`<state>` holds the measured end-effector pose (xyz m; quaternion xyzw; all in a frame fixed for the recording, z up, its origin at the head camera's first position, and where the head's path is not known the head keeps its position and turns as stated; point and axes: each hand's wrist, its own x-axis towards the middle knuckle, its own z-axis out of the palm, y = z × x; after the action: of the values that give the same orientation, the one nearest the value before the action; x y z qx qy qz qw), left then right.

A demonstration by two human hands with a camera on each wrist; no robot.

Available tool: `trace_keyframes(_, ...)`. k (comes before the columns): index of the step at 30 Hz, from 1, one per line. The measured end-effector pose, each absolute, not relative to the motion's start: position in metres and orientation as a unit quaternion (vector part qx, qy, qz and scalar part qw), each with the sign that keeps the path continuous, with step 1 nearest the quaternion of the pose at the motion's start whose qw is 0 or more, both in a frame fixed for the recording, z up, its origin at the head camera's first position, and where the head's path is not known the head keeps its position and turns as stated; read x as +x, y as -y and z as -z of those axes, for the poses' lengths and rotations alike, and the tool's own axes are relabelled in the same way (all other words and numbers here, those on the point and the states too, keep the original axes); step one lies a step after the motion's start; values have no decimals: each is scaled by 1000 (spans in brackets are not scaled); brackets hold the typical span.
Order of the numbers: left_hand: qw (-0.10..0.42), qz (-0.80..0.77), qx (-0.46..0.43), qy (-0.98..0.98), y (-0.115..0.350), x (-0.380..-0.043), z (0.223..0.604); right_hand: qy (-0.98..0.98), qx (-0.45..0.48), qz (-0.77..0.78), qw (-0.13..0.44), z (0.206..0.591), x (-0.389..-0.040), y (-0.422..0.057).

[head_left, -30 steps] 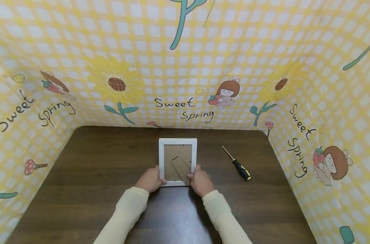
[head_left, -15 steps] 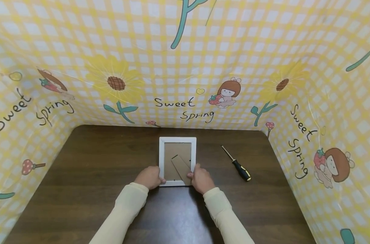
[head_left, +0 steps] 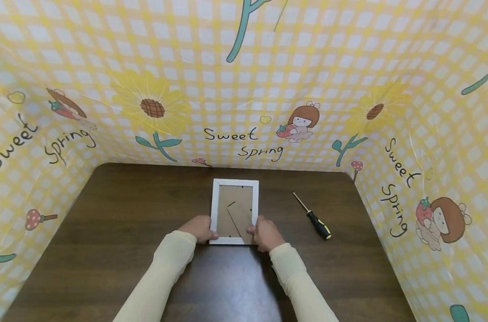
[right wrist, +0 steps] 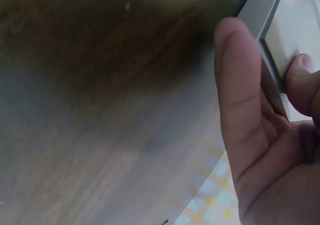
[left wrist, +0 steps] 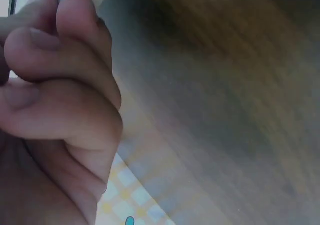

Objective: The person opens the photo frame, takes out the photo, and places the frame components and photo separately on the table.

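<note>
A white picture frame with its brown backing board facing up is held at mid-table in the head view. Its easel-style stand leg lies slanted against the backing. My left hand grips the lower left side, thumb on top; in the left wrist view its fingers are curled in at the frame's edge. My right hand pinches the lower right side, and the right wrist view shows its thumb on the stand leg and a finger along the frame's side.
A screwdriver with a black and yellow handle lies on the dark wooden table, right of the frame. Yellow checked cloth printed with flowers and figures rises around the table's back and sides.
The picture frame has tilted slightly clockwise, and its far end has shifted a little away from me. Both hands keep their grip; the screwdriver stays where it was.
</note>
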<state>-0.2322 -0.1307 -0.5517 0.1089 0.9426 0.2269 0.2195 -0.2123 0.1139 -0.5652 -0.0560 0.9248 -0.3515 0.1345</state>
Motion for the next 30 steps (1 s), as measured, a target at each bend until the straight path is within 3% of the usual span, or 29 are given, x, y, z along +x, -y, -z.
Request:
trace_keyframes(16, 282, -248, 95, -922, 133, -237, 554, -900, -79, 385, 190, 574, -214, -121)
trace_keyframes(30, 285, -247, 75, -923, 133, -241, 554, -889, -66, 402, 211, 572, -220, -124)
